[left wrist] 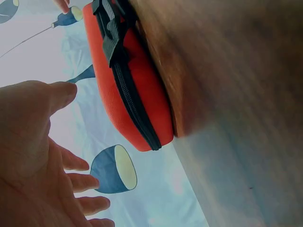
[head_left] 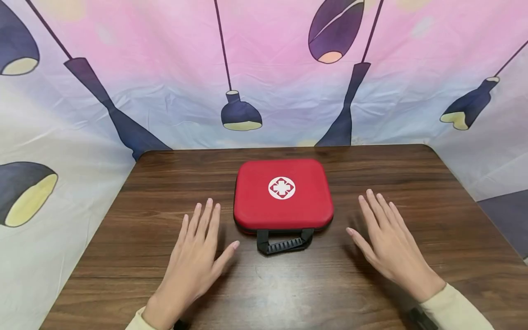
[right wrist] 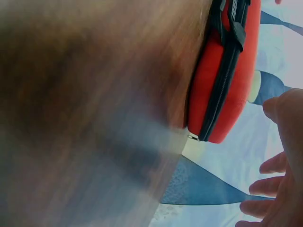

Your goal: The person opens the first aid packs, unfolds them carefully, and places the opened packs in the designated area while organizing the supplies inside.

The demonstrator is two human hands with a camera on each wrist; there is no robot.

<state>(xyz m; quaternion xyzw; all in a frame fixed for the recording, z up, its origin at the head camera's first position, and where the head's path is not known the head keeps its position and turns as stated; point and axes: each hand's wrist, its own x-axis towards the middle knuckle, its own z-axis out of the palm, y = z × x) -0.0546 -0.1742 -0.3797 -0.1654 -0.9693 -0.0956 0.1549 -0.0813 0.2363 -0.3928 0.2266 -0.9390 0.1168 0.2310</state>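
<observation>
Your left hand [head_left: 191, 261] and right hand [head_left: 393, 250] are flanking, straight-fingered and empty, the red, rounded-rectangular zippered case [head_left: 283, 206], which is lying slightly ahead on the brown wood-grain table [head_left: 123, 256], long axis running left-right, left hand slightly nearer.

There's a round white cross sign [head_left: 282, 188] on the case [head_left: 254, 201], near the far edge of the table [head_left: 185, 178].

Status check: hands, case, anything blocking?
Left hand, right hand open, either side of case, not touching it. Case flat on table, handle nearside. Nothing visible between hands and case.
</observation>
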